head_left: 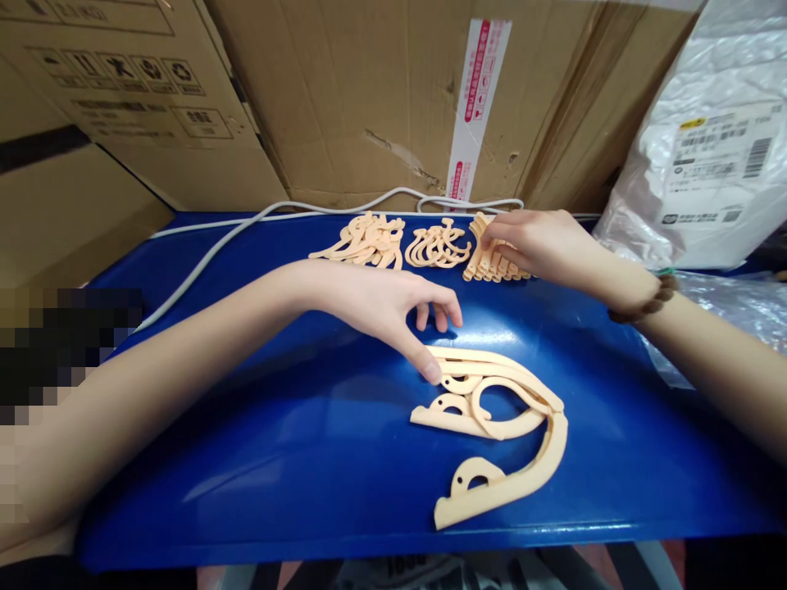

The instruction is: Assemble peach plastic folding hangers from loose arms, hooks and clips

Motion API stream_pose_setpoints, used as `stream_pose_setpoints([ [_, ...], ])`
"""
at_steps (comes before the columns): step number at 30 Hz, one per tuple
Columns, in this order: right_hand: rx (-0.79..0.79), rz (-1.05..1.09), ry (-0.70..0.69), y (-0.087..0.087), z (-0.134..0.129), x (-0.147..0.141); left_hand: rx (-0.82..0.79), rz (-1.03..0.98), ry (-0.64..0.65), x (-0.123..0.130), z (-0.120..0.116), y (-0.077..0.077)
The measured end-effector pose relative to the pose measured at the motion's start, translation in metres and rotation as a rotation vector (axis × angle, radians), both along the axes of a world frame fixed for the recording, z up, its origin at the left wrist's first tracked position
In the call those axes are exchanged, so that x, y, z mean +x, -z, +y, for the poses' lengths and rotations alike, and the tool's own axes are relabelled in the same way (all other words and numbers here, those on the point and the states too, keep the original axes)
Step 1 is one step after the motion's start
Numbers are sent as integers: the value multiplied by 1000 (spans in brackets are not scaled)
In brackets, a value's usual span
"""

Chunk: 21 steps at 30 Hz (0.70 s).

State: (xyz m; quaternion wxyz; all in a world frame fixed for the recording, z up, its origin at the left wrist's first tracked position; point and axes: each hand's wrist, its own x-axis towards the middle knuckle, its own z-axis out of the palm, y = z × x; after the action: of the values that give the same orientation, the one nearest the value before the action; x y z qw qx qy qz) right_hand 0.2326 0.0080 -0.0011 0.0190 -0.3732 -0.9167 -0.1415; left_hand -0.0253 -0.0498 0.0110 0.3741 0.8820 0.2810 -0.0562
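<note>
My left hand (393, 311) hovers over the middle of the blue table, fingers curved and apart, its thumb beside the upper end of some joined beige plastic pieces (541, 459). These curved pieces lie on the table and have small looped parts with holes. At the back right, my right hand (534, 242) reaches down onto a row of beige tube-like pieces (489, 266); its fingertips are partly hidden among them, so its grip is unclear. Left of that row are a small pile of beige hooks (438, 246) and a larger pile of curved beige pieces (366, 240).
Cardboard boxes (369, 98) stand behind the blue table (276, 483). A white cable (215, 266) runs along the back and left. On the right are a white plastic package (707, 164) with a label and a clear plastic bag (738, 303).
</note>
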Motion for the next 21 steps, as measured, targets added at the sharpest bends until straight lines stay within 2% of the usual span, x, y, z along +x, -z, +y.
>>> stream_pose_setpoints([
  [5,3,8,2,0,-1,0,-2,24,54,8,-12,-3],
  [8,-7,20,2,-1,-1,-1,65,37,78,10,-16,-3],
  [13,-13,42,-7,-1,-2,-2,141,34,56,12,-18,1],
  [19,28,15,-2,1,-2,-2,148,32,35,12,-18,4],
  [21,49,66,5,3,-3,-3,142,9,26,12,-17,4],
])
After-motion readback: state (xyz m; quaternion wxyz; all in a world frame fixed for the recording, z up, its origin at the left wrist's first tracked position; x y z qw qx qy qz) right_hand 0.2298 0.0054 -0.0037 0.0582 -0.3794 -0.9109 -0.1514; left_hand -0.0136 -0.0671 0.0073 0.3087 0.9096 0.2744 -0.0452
